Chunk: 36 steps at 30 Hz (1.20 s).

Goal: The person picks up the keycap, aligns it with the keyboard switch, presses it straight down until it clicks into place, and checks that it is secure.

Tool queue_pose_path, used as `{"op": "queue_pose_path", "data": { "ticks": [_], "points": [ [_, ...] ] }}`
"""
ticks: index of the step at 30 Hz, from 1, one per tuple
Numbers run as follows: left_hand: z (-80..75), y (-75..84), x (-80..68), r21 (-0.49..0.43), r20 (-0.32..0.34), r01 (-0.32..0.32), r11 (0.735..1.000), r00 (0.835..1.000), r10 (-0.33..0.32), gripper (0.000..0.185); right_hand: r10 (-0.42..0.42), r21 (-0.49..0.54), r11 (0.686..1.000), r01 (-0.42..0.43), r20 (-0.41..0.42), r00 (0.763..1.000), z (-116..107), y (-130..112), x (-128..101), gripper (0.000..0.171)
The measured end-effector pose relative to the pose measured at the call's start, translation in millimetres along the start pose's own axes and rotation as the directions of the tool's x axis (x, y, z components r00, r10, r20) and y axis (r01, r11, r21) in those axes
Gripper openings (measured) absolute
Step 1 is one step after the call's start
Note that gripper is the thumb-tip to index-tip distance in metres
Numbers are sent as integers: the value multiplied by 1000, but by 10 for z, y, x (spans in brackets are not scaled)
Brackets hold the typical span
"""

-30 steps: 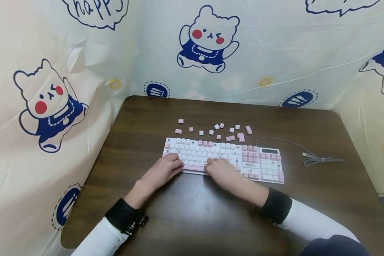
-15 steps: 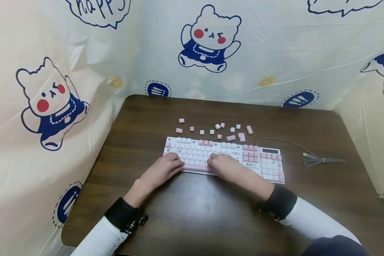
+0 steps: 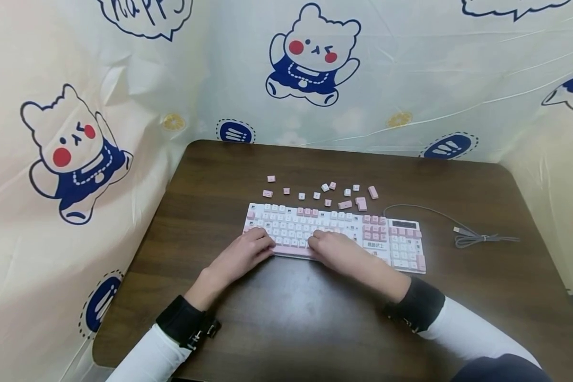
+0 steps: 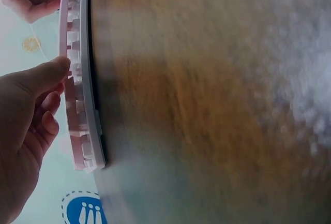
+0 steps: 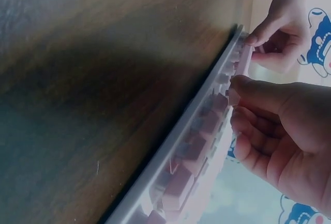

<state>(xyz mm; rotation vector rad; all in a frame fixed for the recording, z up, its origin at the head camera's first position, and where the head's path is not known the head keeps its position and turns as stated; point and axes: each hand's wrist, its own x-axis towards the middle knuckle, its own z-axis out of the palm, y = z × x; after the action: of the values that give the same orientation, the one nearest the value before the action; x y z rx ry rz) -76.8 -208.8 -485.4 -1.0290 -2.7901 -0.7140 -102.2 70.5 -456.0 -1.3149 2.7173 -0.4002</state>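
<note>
Both hands, left hand and right hand, curl fingers onto the pink-and-white keyboard's near edge, thumbs pressing keys; loose keycaps lie behind.

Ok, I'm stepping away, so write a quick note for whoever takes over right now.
Left hand: fingers on the front-left keys of the pink-and-white keyboard, thumb at its front edge.
Right hand: fingers curled on the keys mid-board, apparently at one keycap.
Done: about a dozen loose keycaps lie on the table behind the keyboard.
Left: most keys are in place. The cable lies unplugged.
</note>
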Motion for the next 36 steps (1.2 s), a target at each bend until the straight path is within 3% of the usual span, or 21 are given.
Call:
{"op": "queue_pose_path", "data": {
  "ticks": [8,36],
  "points": [
    [11,-8,4,5,9,9,1000,1000,-9,10,15,-21,1000,-16,-36,999,15,-18,-21,13],
    [25,-44,0,-7,14,23,1000,1000,-22,14,36,7,999,-36,-5,999,34,11,-47,11]
  ]
}}
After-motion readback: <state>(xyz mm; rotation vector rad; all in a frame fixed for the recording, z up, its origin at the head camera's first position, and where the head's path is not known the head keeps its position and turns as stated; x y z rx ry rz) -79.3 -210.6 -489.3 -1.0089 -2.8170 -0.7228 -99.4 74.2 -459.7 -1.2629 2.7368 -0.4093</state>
